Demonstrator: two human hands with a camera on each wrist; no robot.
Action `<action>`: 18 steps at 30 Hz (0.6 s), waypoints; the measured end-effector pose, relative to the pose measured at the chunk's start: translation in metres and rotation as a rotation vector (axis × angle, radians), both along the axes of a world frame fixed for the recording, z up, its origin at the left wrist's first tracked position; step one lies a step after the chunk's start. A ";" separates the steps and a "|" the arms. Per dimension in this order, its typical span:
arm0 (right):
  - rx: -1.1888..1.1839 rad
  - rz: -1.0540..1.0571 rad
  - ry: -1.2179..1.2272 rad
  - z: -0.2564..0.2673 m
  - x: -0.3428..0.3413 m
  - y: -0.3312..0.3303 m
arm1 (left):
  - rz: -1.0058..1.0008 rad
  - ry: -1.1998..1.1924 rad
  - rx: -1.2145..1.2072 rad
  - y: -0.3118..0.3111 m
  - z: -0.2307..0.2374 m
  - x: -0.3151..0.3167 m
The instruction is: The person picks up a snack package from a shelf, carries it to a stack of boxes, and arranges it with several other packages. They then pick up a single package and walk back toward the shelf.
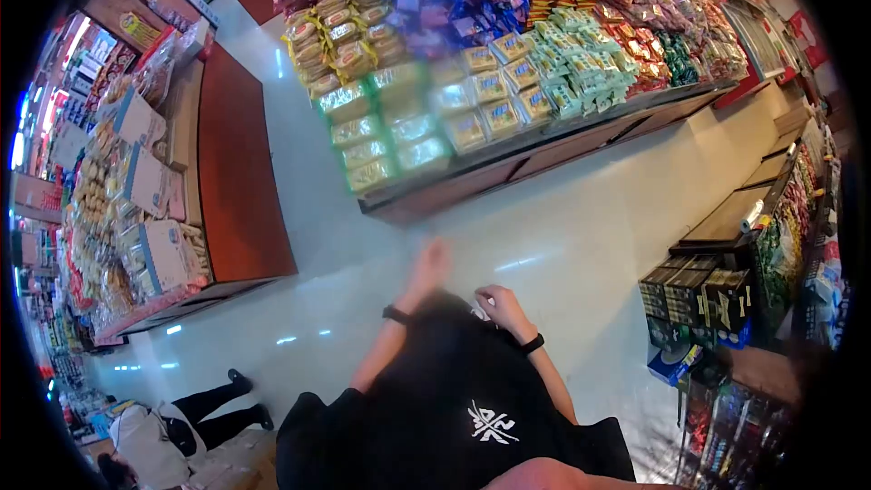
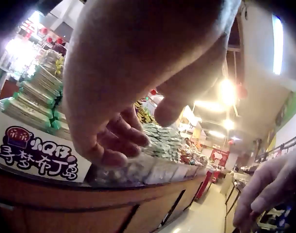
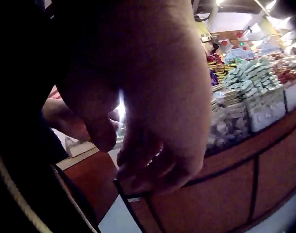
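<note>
Both bare hands hang in front of the black shirt, apart from each other and holding nothing visible. In the head view the left hand (image 1: 430, 270) is blurred, reaching toward the end of the snack counter (image 1: 426, 209). The right hand (image 1: 504, 307) is beside it with loosely bent fingers. The left wrist view shows the left hand (image 2: 123, 92) large, fingers loosely bent, with the right hand (image 2: 272, 189) at the lower right. In the right wrist view the right hand (image 3: 157, 116) hangs with bent fingers and thumb apart; part of the left hand (image 3: 65, 119) shows behind.
Packaged snacks (image 1: 499, 95) are piled on the counter ahead. A red-brown counter (image 1: 240, 163) with bagged goods stands at the left. Boxes (image 1: 694, 295) and shelves are at the right. A person in a light top (image 1: 150, 445) is at the lower left. Pale floor (image 1: 572, 227) lies between the counters.
</note>
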State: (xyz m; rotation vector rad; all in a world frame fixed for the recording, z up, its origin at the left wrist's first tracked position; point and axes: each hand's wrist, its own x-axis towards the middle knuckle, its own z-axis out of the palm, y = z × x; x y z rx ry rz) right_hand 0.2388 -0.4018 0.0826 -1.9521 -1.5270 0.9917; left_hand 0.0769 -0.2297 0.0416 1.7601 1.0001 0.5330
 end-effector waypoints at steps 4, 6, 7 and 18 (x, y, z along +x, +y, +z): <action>-0.259 -0.240 0.195 0.009 -0.009 0.065 | 0.192 -0.069 0.017 0.075 0.019 0.004; -0.107 -0.242 0.187 -0.015 -0.014 0.093 | 0.302 -0.088 0.065 0.112 0.020 -0.001; -0.029 -0.237 0.182 -0.026 -0.017 0.109 | 0.362 -0.099 0.090 0.129 0.015 -0.006; 0.265 -0.209 0.253 -0.045 -0.028 0.326 | 0.533 0.019 0.167 0.280 -0.018 -0.058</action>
